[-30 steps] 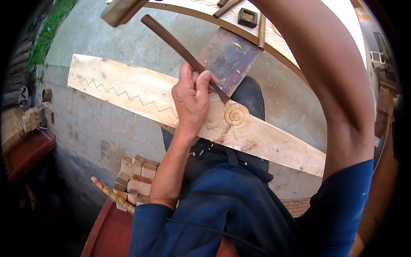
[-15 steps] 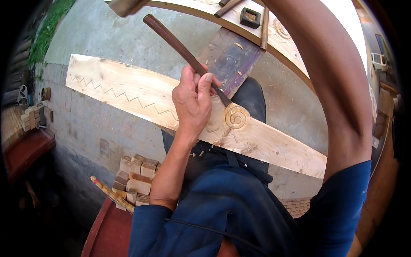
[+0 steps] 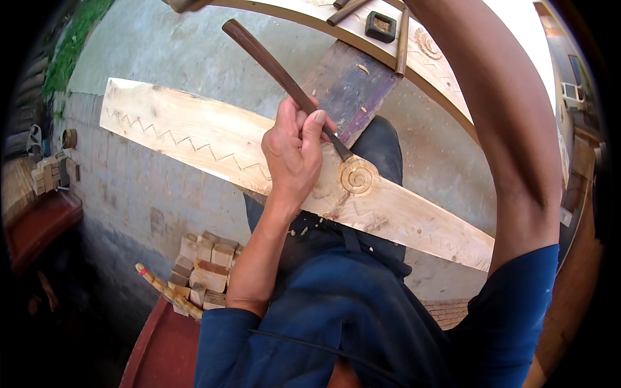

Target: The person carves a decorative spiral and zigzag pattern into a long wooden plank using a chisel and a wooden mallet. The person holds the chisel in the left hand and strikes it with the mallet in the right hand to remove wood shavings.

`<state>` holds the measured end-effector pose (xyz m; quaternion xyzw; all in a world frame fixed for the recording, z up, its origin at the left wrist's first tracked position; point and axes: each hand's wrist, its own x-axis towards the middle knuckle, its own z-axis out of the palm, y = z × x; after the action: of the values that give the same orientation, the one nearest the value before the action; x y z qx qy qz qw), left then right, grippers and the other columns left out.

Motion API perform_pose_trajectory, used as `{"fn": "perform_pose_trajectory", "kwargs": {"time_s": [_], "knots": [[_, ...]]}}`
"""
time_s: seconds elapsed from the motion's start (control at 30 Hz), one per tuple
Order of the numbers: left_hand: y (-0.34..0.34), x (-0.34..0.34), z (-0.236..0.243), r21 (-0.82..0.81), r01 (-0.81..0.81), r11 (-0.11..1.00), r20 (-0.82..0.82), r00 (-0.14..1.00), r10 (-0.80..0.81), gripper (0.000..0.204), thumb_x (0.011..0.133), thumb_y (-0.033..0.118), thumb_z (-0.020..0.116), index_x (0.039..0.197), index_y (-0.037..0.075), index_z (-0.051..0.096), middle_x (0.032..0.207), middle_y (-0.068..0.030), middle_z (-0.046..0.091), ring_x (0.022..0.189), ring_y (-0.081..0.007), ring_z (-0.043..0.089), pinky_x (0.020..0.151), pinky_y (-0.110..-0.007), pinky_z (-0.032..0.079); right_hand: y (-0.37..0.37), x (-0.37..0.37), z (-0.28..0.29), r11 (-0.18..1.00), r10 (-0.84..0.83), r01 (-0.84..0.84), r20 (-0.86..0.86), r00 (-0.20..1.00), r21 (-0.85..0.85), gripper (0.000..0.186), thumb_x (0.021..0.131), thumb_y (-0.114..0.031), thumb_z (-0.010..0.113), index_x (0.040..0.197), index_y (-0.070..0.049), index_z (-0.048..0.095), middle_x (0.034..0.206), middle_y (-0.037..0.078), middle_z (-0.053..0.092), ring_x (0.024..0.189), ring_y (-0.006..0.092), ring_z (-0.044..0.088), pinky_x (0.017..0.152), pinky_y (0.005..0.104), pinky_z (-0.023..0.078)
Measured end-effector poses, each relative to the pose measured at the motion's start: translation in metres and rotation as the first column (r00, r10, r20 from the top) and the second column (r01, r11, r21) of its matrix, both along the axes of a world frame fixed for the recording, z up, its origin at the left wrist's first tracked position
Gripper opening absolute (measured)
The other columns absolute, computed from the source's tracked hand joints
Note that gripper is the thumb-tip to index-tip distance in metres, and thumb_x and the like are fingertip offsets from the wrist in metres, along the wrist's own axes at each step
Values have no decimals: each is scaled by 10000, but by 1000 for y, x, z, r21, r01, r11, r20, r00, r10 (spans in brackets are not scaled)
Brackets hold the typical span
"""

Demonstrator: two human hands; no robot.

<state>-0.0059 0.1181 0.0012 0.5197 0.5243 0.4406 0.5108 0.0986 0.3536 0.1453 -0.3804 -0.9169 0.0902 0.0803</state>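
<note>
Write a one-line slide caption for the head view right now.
Left hand grips a brown-handled chisel, its tip at the edge of a spiral carving on a zigzag-scored wooden board.

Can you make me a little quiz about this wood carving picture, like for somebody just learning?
1. Which hand grips the chisel? A: the left hand. B: the right hand.
2. True or false: the spiral carving sits at the far left end of the board.
3. Fill in the blank: left of the hand on the chisel, the line marked along the board makes a ____ pattern.

Key: 1. A. 2. False; it sits to the right of that hand, by the chisel's tip. 3. Zigzag.
</note>
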Motion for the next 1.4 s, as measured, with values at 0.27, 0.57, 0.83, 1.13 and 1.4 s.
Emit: {"fn": "perform_pose_trajectory", "kwargs": {"time_s": [0.27,0.57,0.83,1.13,1.4], "knots": [[1,0,0,5,2,1000,3,1000,-2,164,1096,135,575,1156,-16,599,810,-75,738,704,-77,646,666,-245,551,-20,0,6,985,-95,84,-70,993,-151,291,794,-84,683,1069,-107,772,1011,162,768,999,354,723,861,462,565],[2,2,1,-16,-7,1000,-51,999,6,174,1091,133,586,1164,-24,605,796,-70,740,690,-73,635,665,-241,545,-21,-2,-11,998,-42,47,126,991,-34,248,801,-99,702,1033,-109,788,1022,157,776,1015,351,729,873,458,568],[-13,-20,3,-159,24,987,539,840,67,198,1091,167,619,1219,23,575,899,-120,738,654,-103,650,628,-237,549,-31,12,-3,997,-71,75,-122,990,30,375,760,-101,657,1119,-80,765,1018,195,766,1010,400,716,881,477,561],[-62,-48,9,-225,-294,929,385,849,362,214,1108,153,576,1242,18,477,1005,-242,734,722,-243,765,650,-341,679,-73,18,-3,997,-52,43,-131,990,-69,382,744,-70,634,1103,-62,766,980,217,765,974,420,721,875,503,556],[-78,-40,-2,-207,-280,937,406,847,343,245,1119,154,554,1258,-1,425,1070,-271,719,812,-280,774,737,-369,688,-102,1,11,994,83,-91,-129,988,-59,249,773,-82,661,1012,-77,732,934,197,745,946,404,720,835,510,547]]}}
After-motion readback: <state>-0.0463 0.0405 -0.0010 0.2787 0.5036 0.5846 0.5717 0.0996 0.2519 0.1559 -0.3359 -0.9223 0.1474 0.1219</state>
